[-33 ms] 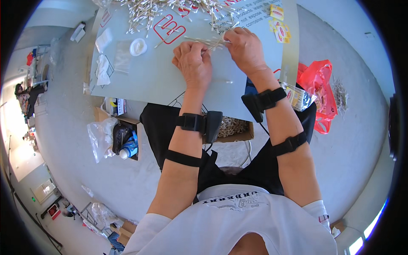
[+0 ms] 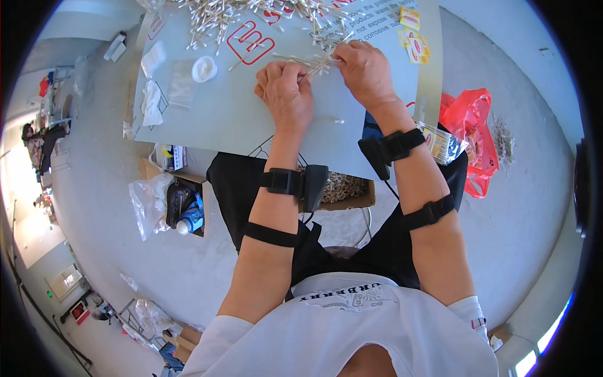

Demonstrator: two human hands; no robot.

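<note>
A small bunch of cotton swabs sticks out of my left hand, whose thumb and fingers are closed on it over the table. The swab tips fan out toward my right hand. Curled fingers of that right hand come up against the ends of the bunch; whether they pinch a swab is hidden. Beyond my hands, a loose heap of cotton swabs spreads along the far side. A single swab lies close to the near edge, right of my left wrist.
On the grey-blue table are a round white tub, a clear bag, a white tissue and yellow packets. A red plastic bag hangs at the right. Below stand a carton of swabs and a filled box.
My right hand has shifted slightly to the right, showing more of the swab ends. The left hand stays in place with its bunch.
</note>
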